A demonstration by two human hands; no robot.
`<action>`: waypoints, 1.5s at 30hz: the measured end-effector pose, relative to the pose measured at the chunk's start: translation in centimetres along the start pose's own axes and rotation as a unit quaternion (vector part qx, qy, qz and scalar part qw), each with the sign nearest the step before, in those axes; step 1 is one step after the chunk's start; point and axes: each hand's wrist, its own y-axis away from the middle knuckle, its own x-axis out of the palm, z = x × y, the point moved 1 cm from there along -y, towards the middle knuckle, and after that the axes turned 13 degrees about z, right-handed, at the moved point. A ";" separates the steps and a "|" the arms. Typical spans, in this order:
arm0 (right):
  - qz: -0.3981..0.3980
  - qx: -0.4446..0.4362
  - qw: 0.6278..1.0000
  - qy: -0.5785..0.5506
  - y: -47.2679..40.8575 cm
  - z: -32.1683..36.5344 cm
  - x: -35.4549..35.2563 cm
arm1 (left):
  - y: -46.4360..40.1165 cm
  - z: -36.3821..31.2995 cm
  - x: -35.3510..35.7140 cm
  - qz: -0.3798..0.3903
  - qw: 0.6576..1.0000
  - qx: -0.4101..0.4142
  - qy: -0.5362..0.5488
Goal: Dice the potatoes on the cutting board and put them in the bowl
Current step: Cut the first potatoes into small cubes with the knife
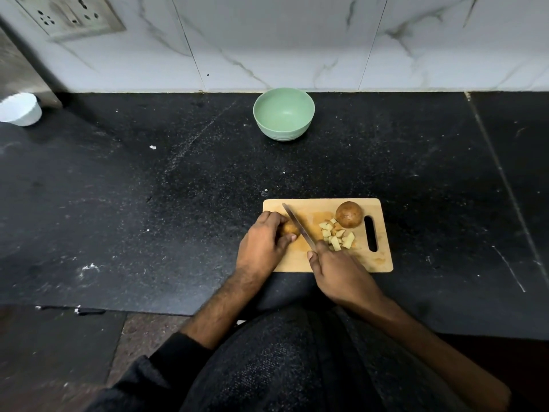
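Both hands [303,254] work near the cutting board's [377,263] front edge.

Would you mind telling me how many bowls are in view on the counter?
2. The green bowl stands at the back of the counter by the wall; the white bowl sits at the far left edge, partly cut off.
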 end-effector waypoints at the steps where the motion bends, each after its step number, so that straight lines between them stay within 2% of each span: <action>1: -0.001 -0.002 1.000 0.001 0.0 0.0 0.1 | 0.0 0.0 -0.1 0.004 1.000 -0.001 0.000; 7: -0.053 -0.013 0.998 -0.016 0.4 0.2 0.0 | -0.2 -0.4 -0.5 0.007 0.999 -0.009 -0.036; 12: -0.080 -0.015 0.996 -0.031 0.7 0.4 0.3 | -0.1 -0.9 -0.1 -0.004 0.999 -0.040 -0.022; 30: -0.073 0.007 0.994 0.084 2.2 0.2 -0.2 | 0.0 -2.5 -0.4 -0.014 0.995 -0.063 -0.076; 35: -0.032 0.010 0.997 0.066 1.6 0.0 0.3 | -0.4 -2.8 -0.6 0.013 0.994 -0.053 -0.091; 45: -0.035 -0.003 0.999 0.042 1.6 -0.5 -0.1 | -1.2 -3.0 -0.4 0.032 0.992 -0.049 -0.113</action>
